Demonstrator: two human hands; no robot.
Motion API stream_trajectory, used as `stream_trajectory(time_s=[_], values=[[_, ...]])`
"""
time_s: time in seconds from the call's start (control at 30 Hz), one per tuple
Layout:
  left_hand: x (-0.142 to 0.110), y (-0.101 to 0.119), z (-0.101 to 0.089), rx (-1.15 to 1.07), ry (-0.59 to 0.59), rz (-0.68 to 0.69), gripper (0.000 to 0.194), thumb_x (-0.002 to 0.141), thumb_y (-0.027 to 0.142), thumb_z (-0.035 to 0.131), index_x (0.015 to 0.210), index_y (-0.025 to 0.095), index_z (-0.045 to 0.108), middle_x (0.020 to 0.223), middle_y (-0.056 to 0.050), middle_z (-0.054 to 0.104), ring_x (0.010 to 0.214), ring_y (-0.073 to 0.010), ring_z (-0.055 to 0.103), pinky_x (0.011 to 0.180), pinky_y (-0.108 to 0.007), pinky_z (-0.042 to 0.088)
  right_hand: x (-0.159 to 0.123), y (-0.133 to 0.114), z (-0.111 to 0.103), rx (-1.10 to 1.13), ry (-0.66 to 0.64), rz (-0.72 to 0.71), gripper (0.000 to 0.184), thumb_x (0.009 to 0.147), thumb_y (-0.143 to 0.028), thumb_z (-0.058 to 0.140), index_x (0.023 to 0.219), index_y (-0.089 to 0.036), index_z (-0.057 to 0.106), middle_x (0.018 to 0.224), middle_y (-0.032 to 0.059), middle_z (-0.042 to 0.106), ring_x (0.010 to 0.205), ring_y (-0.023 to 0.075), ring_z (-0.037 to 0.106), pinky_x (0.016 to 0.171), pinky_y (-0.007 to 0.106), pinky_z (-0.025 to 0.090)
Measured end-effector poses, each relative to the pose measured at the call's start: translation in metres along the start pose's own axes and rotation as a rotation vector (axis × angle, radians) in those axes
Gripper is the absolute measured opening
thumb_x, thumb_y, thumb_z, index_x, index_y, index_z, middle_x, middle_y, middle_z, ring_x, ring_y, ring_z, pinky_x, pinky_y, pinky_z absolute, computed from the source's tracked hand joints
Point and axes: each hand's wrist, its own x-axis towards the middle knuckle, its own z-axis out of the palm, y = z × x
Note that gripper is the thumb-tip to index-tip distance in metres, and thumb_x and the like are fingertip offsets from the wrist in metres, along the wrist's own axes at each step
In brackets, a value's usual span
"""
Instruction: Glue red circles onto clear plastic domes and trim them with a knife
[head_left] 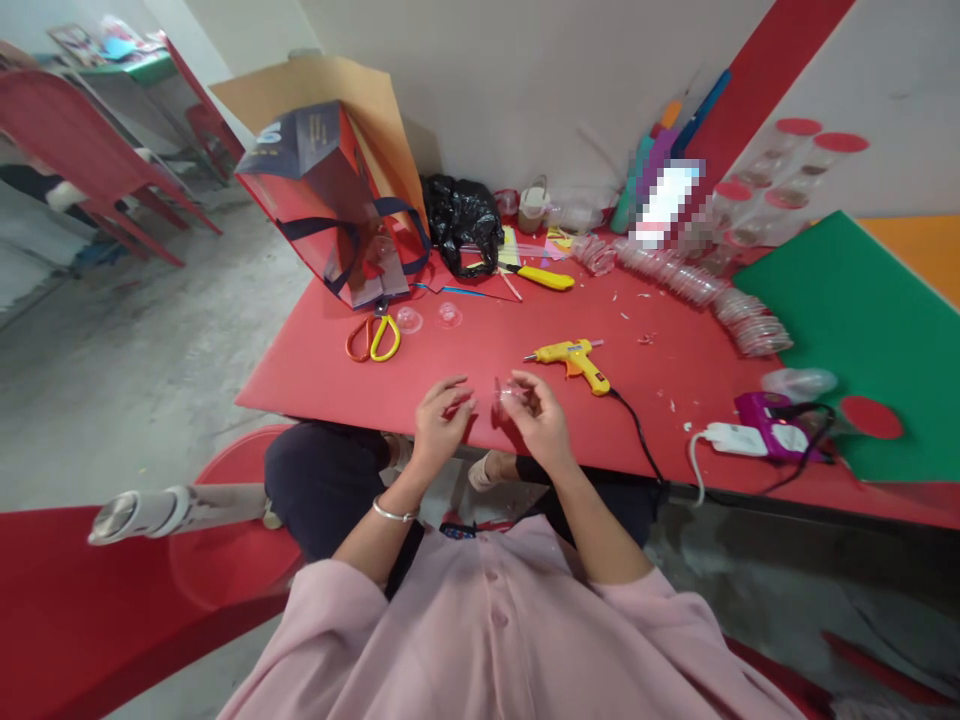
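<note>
Above the front edge of the red table, my right hand (540, 420) grips a small clear plastic lid (503, 398); the fingers partly cover it. My left hand (442, 428) is just to the left, apart from the lid, fingers loosely bent and spread with nothing visible in them. A yellow glue gun (574, 362) lies to the right of my hands, nozzle pointing left. Two clear dome-shaped plastic pieces, one of them a left piece (409, 320) and the other a right piece (449, 315), rest near scissors (373, 337) with red and yellow handles.
A paper gift bag (315, 200), black plastic bag (463, 225) and yellow cutter knife (544, 277) are farther back. Stacked clear lids (690, 280) run along the right rear. A purple power socket (780, 425) with cords sits beside a green board (862, 340). A metal flask (142, 515) is at left.
</note>
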Motion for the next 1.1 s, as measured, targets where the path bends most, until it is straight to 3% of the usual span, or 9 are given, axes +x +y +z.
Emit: stream_trajectory(time_s=[0.1, 0.17, 0.37, 0.47, 0.63, 0.77, 0.87, 0.97, 1.1], values=[[0.001, -0.011, -0.001, 0.022, 0.091, -0.023, 0.021, 0.097, 0.036, 0.066, 0.103, 0.019, 0.076, 0.118, -0.013, 0.074, 0.108, -0.0237, 0.074, 0.092, -0.042, 0.066, 0.003, 0.0, 0.003, -0.336, -0.077, -0.136, 0.041, 0.075, -0.022, 0.09, 0.112, -0.034, 0.077, 0.123, 0.0043, 0.069, 0.118, 0.0236, 0.061, 0.103, 0.035, 0.053], [-0.001, -0.014, -0.002, 0.063, 0.099, 0.004, 0.021, 0.097, 0.036, 0.065, 0.104, 0.019, 0.076, 0.116, -0.013, 0.075, 0.108, -0.0236, 0.073, 0.096, -0.044, 0.064, 0.006, -0.001, 0.005, -0.48, -0.15, -0.143, 0.036, 0.078, -0.026, 0.088, 0.111, -0.036, 0.078, 0.119, 0.0049, 0.07, 0.123, 0.0272, 0.06, 0.111, 0.041, 0.049], [-0.004, -0.01, -0.001, 0.081, 0.125, 0.038, 0.019, 0.098, 0.033, 0.064, 0.102, 0.019, 0.076, 0.113, -0.012, 0.075, 0.106, -0.0232, 0.074, 0.095, -0.044, 0.063, 0.006, -0.008, 0.01, -0.466, -0.177, -0.206, 0.039, 0.086, -0.034, 0.082, 0.124, -0.041, 0.074, 0.136, 0.0029, 0.066, 0.14, 0.0284, 0.051, 0.128, 0.048, 0.034], [-0.004, -0.01, -0.001, 0.089, 0.133, 0.031, 0.018, 0.098, 0.033, 0.064, 0.101, 0.019, 0.076, 0.111, -0.012, 0.076, 0.105, -0.0232, 0.073, 0.095, -0.044, 0.062, 0.004, -0.01, 0.01, -0.52, -0.245, -0.159, 0.034, 0.085, -0.035, 0.084, 0.118, -0.039, 0.077, 0.127, 0.003, 0.072, 0.136, 0.0296, 0.056, 0.129, 0.053, 0.032], [-0.004, -0.014, -0.001, 0.073, 0.162, 0.051, 0.016, 0.097, 0.03, 0.065, 0.101, 0.018, 0.076, 0.112, -0.012, 0.075, 0.105, -0.022, 0.073, 0.092, -0.04, 0.062, 0.005, -0.011, 0.011, -0.558, -0.207, -0.217, 0.043, 0.087, -0.034, 0.082, 0.128, -0.038, 0.074, 0.148, 0.0006, 0.064, 0.144, 0.0288, 0.052, 0.13, 0.05, 0.033], [-0.007, -0.018, 0.0, 0.099, 0.199, 0.042, 0.014, 0.097, 0.029, 0.066, 0.095, 0.021, 0.077, 0.09, -0.005, 0.077, 0.085, -0.0179, 0.072, 0.099, -0.042, 0.058, 0.013, -0.005, 0.009, -0.946, -0.34, -0.3, 0.04, 0.094, -0.036, 0.073, 0.133, -0.026, 0.072, 0.139, 0.0101, 0.07, 0.131, 0.0321, 0.065, 0.119, 0.054, 0.047], [-0.007, -0.017, -0.001, 0.111, 0.197, 0.059, 0.019, 0.098, 0.031, 0.066, 0.085, 0.023, 0.077, 0.078, -0.001, 0.075, 0.082, -0.0172, 0.071, 0.114, -0.049, 0.048, 0.017, -0.002, 0.008, -1.123, -0.361, -0.443, 0.042, 0.101, -0.038, 0.063, 0.14, -0.023, 0.067, 0.142, 0.0109, 0.068, 0.131, 0.0292, 0.065, 0.115, 0.048, 0.051], [-0.005, -0.013, -0.003, 0.113, 0.175, 0.08, 0.026, 0.101, 0.034, 0.061, 0.085, 0.023, 0.079, 0.1, -0.006, 0.078, 0.103, -0.0215, 0.071, 0.112, -0.05, 0.049, 0.016, 0.0, 0.009, -1.047, -0.304, -0.548, 0.044, 0.102, -0.041, 0.063, 0.142, -0.025, 0.065, 0.139, 0.0085, 0.071, 0.129, 0.0246, 0.067, 0.114, 0.042, 0.053], [-0.002, -0.01, -0.004, 0.096, 0.165, 0.062, 0.025, 0.101, 0.038, 0.062, 0.112, 0.021, 0.078, 0.136, -0.014, 0.068, 0.125, -0.026, 0.065, 0.11, -0.049, 0.052, 0.014, 0.009, 0.011, -1.014, -0.286, -0.574, 0.046, 0.103, -0.04, 0.061, 0.146, -0.026, 0.061, 0.141, 0.0074, 0.07, 0.131, 0.0242, 0.066, 0.115, 0.043, 0.052]])
